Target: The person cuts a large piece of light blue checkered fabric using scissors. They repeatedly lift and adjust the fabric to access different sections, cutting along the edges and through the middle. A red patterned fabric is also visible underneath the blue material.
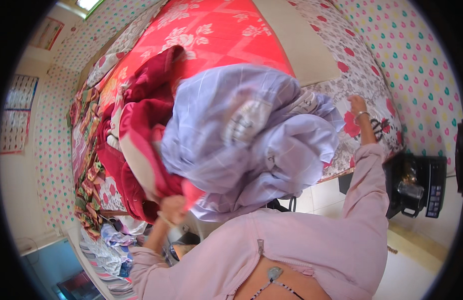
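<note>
My left hand (173,210), wearing a bracelet, grips a pink edge of the dark red and cream blanket (139,161) at the near side of the bed. A bulky lavender checked cloth (231,93), printed with black lettering on white patches, lies bunched in front of me. It is blurred and covers part of the red blanket. To the right of the bundle, my right hand (358,107) is over the floral bedding with nothing visible in it. A bangle circles that wrist. Its fingers look parted and small in view.
A bright red floral cover (224,33) and a beige cloth (302,45) spread over the floral sheet (355,63). A dark looped object (379,127) rests by my right wrist. Patterned fabric (91,180) is heaped at left. A black appliance (415,183) stands at right.
</note>
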Tool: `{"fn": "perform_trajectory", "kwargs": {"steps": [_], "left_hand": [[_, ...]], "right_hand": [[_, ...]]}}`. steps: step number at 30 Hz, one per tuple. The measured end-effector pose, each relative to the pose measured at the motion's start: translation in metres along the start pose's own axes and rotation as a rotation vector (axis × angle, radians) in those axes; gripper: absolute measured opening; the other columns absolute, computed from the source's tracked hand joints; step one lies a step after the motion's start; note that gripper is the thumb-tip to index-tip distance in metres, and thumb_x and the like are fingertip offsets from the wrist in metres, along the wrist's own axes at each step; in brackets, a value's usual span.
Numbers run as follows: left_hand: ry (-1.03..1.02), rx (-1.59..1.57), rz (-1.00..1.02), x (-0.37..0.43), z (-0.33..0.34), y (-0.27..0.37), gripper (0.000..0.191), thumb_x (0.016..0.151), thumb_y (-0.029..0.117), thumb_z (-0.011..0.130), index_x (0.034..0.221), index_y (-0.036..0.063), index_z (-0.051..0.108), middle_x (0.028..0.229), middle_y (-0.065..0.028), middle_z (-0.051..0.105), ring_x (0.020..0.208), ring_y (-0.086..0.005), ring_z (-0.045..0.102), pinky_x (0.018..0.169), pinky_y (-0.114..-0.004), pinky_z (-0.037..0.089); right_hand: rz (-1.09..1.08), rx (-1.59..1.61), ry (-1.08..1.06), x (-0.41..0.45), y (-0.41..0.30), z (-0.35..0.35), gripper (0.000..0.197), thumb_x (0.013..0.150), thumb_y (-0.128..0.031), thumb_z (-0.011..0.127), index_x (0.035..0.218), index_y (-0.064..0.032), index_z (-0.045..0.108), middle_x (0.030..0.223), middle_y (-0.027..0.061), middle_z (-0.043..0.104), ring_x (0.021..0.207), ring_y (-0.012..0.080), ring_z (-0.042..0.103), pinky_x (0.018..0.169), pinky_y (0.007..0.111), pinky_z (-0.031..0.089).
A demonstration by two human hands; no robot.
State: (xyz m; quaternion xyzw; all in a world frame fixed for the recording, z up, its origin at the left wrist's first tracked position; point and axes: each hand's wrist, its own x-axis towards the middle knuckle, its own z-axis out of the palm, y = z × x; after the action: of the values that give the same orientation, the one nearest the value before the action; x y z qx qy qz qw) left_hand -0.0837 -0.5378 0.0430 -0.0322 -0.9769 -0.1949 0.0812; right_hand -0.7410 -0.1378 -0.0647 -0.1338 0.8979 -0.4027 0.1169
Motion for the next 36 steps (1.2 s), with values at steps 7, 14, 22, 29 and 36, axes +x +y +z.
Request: {"fn": "perform_trajectory", "kwargs": {"steps": [7,14,22,29,36], "left_hand": [[-0.365,0.173,-0.417,-0.067,0.074,0.044,0.024,0.056,0.012,0.058,0.079,0.0122,0.052,0.062,-0.0036,0.054,0.055,-0.0226,0.055,0.043,-0.037,0.04],[-0.193,0.202,-0.582,-0.102,0.12,0.029,0.031,0.07,0.033,0.049,0.094,0.0152,0.058,0.096,-0.0101,0.059,0.093,-0.0296,0.055,0.077,-0.042,0.043],[-0.086,0.214,-0.573,-0.083,0.132,0.009,0.042,0.067,0.028,0.053,0.106,0.0124,0.053,0.11,-0.0124,0.052,0.107,-0.0311,0.046,0.091,-0.043,0.034],[-0.152,0.198,-0.516,-0.073,0.131,-0.007,0.049,0.064,0.027,0.054,0.109,0.0116,0.051,0.114,-0.0137,0.049,0.109,-0.0319,0.044,0.093,-0.043,0.032],[-0.183,0.202,-0.494,-0.074,0.127,-0.002,0.055,0.061,0.026,0.055,0.113,0.0108,0.048,0.118,-0.015,0.046,0.112,-0.0326,0.041,0.095,-0.043,0.03]], "right_hand": [[-0.651,-0.046,-0.005,-0.018,-0.265,0.179,0.021,0.079,-0.024,0.053,0.087,-0.0053,0.058,0.079,0.0118,0.06,0.074,0.0218,0.059,0.065,0.031,0.045],[-0.417,-0.28,-0.627,-0.051,-0.338,0.418,0.06,0.078,-0.051,0.042,0.115,-0.0035,0.046,0.112,0.0211,0.05,0.104,0.0306,0.049,0.088,0.039,0.038],[-0.341,-0.413,-1.096,-0.111,-0.293,0.509,0.054,0.077,-0.045,0.048,0.104,0.0018,0.055,0.1,0.0176,0.057,0.092,0.0276,0.055,0.079,0.033,0.042],[0.311,1.254,-1.4,-0.056,-0.267,0.438,0.03,0.078,-0.02,0.055,0.102,-0.0022,0.053,0.099,0.0117,0.057,0.09,0.0201,0.055,0.077,0.03,0.047],[-0.095,0.924,-1.307,-0.084,-0.365,0.356,0.031,0.082,-0.027,0.053,0.101,-0.0023,0.053,0.089,0.0019,0.059,0.082,0.0093,0.055,0.076,0.023,0.044]]}}
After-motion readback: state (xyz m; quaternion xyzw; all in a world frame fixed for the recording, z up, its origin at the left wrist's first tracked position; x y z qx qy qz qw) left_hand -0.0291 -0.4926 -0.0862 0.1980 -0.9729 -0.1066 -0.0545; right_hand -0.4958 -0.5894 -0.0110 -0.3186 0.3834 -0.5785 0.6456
